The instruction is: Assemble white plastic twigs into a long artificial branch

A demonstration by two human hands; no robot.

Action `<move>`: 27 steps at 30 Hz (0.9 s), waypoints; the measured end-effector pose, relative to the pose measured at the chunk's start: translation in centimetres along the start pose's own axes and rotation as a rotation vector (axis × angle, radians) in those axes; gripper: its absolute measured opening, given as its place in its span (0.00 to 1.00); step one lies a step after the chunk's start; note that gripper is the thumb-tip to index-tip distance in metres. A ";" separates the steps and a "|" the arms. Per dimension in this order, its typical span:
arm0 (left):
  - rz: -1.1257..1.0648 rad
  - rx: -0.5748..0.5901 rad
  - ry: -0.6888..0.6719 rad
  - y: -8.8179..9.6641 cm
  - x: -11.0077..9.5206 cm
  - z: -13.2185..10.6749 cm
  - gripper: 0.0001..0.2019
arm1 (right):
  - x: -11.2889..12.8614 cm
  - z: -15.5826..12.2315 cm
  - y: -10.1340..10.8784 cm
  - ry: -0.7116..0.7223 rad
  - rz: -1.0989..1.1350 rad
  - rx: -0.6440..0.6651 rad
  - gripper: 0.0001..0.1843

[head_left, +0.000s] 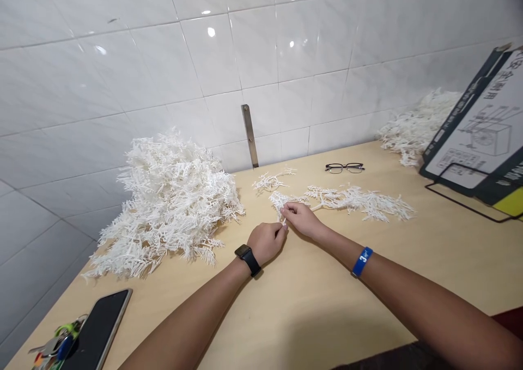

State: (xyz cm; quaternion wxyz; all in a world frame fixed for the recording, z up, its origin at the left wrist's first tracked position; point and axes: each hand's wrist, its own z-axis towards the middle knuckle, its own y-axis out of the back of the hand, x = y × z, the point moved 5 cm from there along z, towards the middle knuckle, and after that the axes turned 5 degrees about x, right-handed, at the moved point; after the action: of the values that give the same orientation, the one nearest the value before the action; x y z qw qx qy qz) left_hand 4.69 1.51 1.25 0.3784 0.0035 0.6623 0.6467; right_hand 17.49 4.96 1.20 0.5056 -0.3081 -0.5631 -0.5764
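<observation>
Fingers of my left hand [265, 243], with a black watch at the wrist, are closed on the lower end of a white plastic branch [280, 200]. Close beside it, my right hand [302, 218] pinches the same branch a little higher up. The fine twigs of this piece spread out beyond my fingertips, and its stem is mostly hidden by them. More white branches [368, 202] lie flat just to the right of my hands. A few small loose sprigs [272, 182] rest behind them, nearer the wall.
A large heap of white branches [175, 206] stands at the left against the tiled wall. Another pile [420, 122] sits at the back right, partly behind a printed box [478, 130] with a black wire frame. Glasses [345, 168], a phone [98, 332] and keys [53, 345] lie on the table.
</observation>
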 end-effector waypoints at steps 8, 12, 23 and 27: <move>-0.083 -0.036 -0.019 0.3 0.0 0.0 0.21 | -0.4 0.1 -0.1 -0.017 0.042 -0.011 0.17; -0.081 -0.023 -0.013 0.3 0.0 0.1 0.20 | -0.8 0.1 -0.4 -0.059 0.075 0.031 0.17; -0.080 -0.012 -0.033 0.3 -0.6 0.0 0.18 | -0.4 -0.1 -0.5 0.028 -0.342 -0.094 0.15; -0.082 0.004 -0.024 0.2 -0.4 0.1 0.17 | -0.3 -0.3 -0.8 0.032 -0.404 -0.114 0.15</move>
State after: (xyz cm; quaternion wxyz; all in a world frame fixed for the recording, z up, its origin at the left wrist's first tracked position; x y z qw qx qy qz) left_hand 4.97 1.44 1.61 0.4122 -0.0151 0.6587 0.6293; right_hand 16.87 4.59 0.54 0.3706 -0.2077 -0.5719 -0.7017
